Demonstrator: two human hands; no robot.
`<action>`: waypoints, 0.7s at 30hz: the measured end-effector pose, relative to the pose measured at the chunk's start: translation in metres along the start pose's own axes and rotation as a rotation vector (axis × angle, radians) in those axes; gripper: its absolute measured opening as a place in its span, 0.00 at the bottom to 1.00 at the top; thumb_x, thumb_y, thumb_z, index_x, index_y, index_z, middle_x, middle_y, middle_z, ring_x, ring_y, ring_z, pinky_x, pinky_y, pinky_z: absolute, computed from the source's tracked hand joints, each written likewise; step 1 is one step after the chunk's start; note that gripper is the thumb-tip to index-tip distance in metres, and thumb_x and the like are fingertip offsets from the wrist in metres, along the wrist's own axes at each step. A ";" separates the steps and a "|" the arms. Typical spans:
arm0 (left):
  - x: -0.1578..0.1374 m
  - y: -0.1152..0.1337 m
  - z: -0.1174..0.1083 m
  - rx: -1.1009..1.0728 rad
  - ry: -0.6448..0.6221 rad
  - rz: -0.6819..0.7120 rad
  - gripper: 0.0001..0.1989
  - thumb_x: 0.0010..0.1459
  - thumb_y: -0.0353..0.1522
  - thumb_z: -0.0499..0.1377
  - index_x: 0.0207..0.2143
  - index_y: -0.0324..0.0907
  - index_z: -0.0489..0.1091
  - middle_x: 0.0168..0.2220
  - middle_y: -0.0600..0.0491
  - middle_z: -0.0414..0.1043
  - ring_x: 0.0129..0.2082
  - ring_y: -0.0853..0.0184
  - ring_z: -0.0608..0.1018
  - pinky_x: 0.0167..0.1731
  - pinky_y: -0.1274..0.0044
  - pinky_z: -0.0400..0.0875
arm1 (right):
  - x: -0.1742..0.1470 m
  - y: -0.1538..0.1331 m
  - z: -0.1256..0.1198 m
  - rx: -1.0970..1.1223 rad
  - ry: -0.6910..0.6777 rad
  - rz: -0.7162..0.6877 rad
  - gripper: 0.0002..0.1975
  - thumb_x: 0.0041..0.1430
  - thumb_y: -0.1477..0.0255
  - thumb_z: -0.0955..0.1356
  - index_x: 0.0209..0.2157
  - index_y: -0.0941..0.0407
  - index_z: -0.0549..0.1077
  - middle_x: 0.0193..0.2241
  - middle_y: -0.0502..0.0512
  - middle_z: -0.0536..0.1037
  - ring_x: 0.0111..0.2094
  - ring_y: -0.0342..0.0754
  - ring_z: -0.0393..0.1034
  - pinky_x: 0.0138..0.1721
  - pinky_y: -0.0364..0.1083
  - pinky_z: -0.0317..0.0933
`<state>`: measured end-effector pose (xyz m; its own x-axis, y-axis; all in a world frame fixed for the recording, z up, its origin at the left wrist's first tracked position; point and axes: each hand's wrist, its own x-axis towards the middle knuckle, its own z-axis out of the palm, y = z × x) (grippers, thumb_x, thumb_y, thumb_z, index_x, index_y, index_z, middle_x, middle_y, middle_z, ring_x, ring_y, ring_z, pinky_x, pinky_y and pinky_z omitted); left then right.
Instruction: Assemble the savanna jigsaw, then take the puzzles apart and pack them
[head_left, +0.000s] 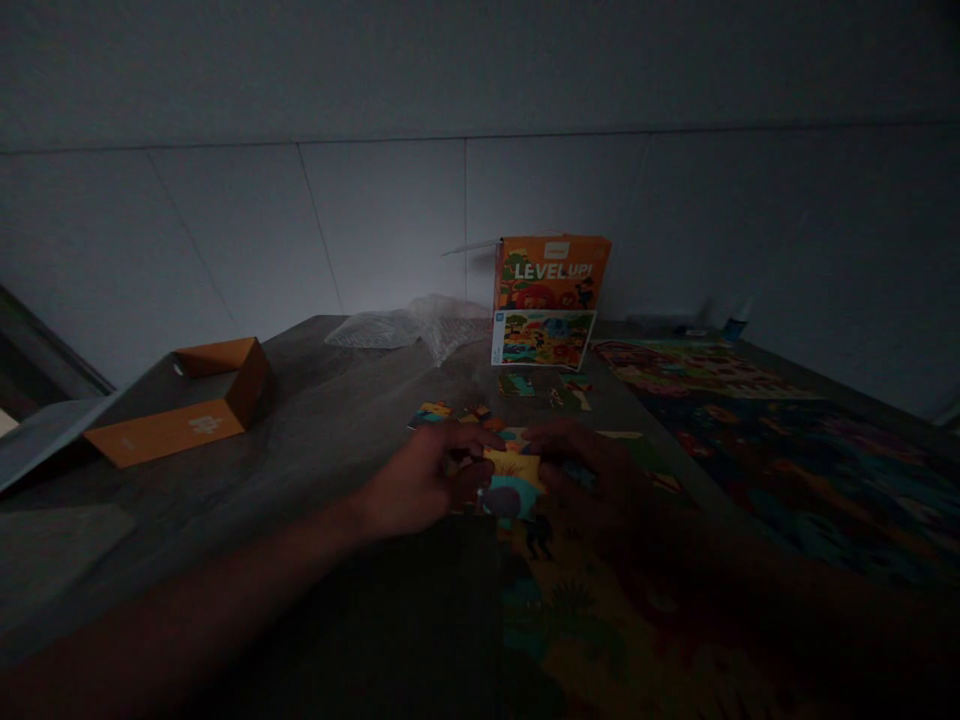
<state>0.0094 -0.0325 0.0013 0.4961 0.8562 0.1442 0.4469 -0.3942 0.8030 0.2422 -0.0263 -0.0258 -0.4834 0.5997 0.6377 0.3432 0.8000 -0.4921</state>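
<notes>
A jigsaw puzzle piece (513,492) with yellow and teal colours and a grey rounded shape is between my hands. My left hand (424,475) grips its left edge with curled fingers. My right hand (589,462), darker in shadow, has its fingers at the right edge of the same piece. Just below lies a partly joined jigsaw puzzle (570,610) in orange and green, dim in the low light. Whether the held piece touches it, I cannot tell. Loose puzzle pieces (431,413) lie beyond my left hand.
An orange puzzle box (551,275) stands upright at the back. Crumpled clear plastic (405,325) lies beside it. At the left is an open orange box part (172,430). Another large puzzle (787,460) covers the table's right side, with a small bottle (736,325) behind.
</notes>
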 end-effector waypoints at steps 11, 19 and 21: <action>-0.001 -0.002 -0.015 0.249 -0.024 0.134 0.07 0.60 0.32 0.57 0.38 0.41 0.73 0.36 0.52 0.76 0.35 0.67 0.76 0.36 0.75 0.69 | 0.004 0.002 -0.005 -0.061 -0.103 0.029 0.12 0.60 0.72 0.64 0.43 0.56 0.77 0.34 0.55 0.82 0.34 0.46 0.76 0.36 0.44 0.68; -0.002 -0.003 -0.029 -0.016 -0.315 -0.102 0.07 0.58 0.34 0.60 0.33 0.38 0.72 0.29 0.54 0.75 0.28 0.69 0.76 0.28 0.79 0.68 | 0.003 0.001 -0.006 -0.060 -0.119 0.004 0.10 0.61 0.72 0.64 0.41 0.56 0.76 0.34 0.55 0.81 0.34 0.46 0.75 0.37 0.44 0.68; -0.005 -0.001 -0.035 -0.003 -0.424 -0.128 0.07 0.57 0.35 0.62 0.33 0.39 0.72 0.29 0.54 0.76 0.30 0.69 0.77 0.29 0.79 0.69 | 0.002 0.000 -0.007 -0.062 -0.149 -0.035 0.10 0.61 0.72 0.65 0.42 0.56 0.75 0.34 0.55 0.80 0.34 0.46 0.74 0.37 0.45 0.68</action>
<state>-0.0191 -0.0244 0.0200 0.6988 0.6852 -0.2055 0.5225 -0.2927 0.8009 0.2468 -0.0245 -0.0205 -0.6082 0.5660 0.5565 0.3714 0.8226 -0.4306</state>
